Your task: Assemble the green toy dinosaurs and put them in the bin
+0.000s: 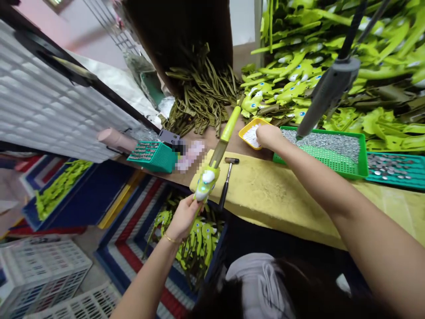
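Head view: left hand [183, 217] pinched green toy [208, 178]; right hand [270, 136], in yellow tray [246, 140], grip indeterminate; grey tool [328, 96] at two o'clock part-hid green basket [314, 156].

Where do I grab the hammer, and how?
Best by its dark handle, I'd say, coming from the near side, slightly right. The hammer lies on the yellow pad, its head pointing away and the slim handle reaching the near edge, so fingers should wrap around easily. The left hand holds a toy close on the left.
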`<state>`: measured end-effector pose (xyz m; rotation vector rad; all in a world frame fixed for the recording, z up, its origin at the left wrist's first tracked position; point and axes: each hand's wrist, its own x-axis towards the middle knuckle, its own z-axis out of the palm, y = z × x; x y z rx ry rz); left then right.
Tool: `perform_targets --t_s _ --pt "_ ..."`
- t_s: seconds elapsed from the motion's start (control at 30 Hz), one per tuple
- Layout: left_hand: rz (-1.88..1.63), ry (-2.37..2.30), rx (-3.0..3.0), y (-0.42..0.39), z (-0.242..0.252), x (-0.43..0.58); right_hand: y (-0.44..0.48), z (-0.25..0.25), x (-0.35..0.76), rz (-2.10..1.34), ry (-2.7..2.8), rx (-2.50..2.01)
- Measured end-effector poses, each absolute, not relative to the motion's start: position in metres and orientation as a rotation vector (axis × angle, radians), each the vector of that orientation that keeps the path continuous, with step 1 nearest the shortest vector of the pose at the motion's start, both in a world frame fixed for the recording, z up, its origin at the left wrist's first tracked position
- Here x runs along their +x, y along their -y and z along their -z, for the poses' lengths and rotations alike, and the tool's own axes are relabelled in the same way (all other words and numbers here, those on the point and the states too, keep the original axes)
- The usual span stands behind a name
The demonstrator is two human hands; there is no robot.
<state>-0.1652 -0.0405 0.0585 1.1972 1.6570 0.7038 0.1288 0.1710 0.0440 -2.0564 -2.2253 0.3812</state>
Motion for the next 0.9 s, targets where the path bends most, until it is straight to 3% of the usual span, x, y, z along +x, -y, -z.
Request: perform_targets --t_s 0.3,0.47,0.63,0.9 --pt "-0.738 -1.537 1.013 0.031 -0.066 -0.158 -0.156 -0.049 0.136 -0.384 1.945 -1.848" --pt "-0.819 -1.318 0.774 0.017 -0.078 -0.133 -0.11 -0.056 0.11 -0.922 1.36 -1.358" --pt "-0.88 -1.239 0.685 0.002 -0.076 -0.108 -0.055 -0.07 0.078 -1.33 1.162 -1.083" --pt "-0.913 -1.193 0.704 0.002 -0.067 -0.097 -0.048 -0.062 0.077 -1.429 1.13 -0.942"
